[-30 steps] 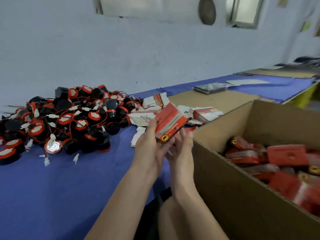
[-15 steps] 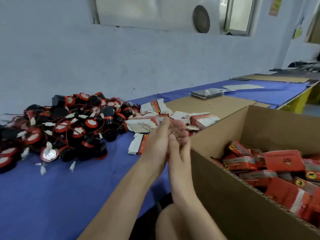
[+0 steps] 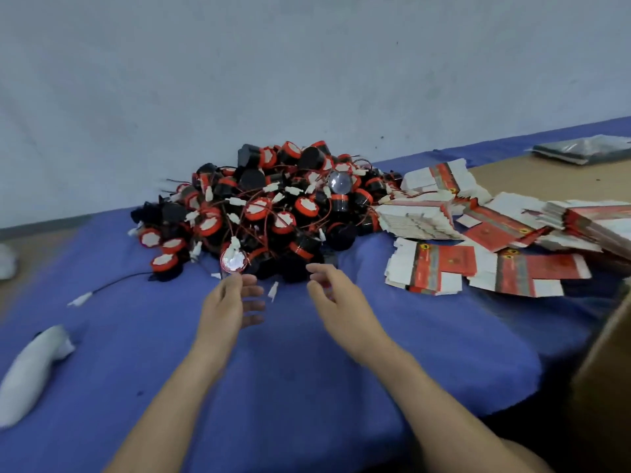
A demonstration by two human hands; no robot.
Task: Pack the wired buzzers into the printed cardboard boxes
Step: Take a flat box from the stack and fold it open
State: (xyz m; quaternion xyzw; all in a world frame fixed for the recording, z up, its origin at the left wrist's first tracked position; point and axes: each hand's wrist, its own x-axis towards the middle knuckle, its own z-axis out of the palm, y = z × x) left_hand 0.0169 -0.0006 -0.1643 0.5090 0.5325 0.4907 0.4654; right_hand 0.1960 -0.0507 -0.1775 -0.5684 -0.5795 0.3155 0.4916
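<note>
A heap of black-and-red wired buzzers (image 3: 269,206) with thin red wires and white plugs lies on the blue cloth against the wall. Flat red-and-white printed boxes (image 3: 440,264) are spread in stacks to its right. My left hand (image 3: 232,302) hovers just in front of the heap's near edge, fingers loosely curled, holding nothing. My right hand (image 3: 338,295) is a hand's width to the right, fingers relaxed and empty, its fingertips close to the nearest buzzers.
The blue cloth (image 3: 307,370) covers the table in front of me. A white cloth bundle (image 3: 30,370) lies at the left. A brown carton's corner (image 3: 611,370) shows at the right edge. A grey packet (image 3: 584,150) sits far right on a cardboard sheet.
My hands have let go of the printed box near the carton and moved left, apart, to the heap of buzzers. The view has swung left, so the carton is almost out of sight.
</note>
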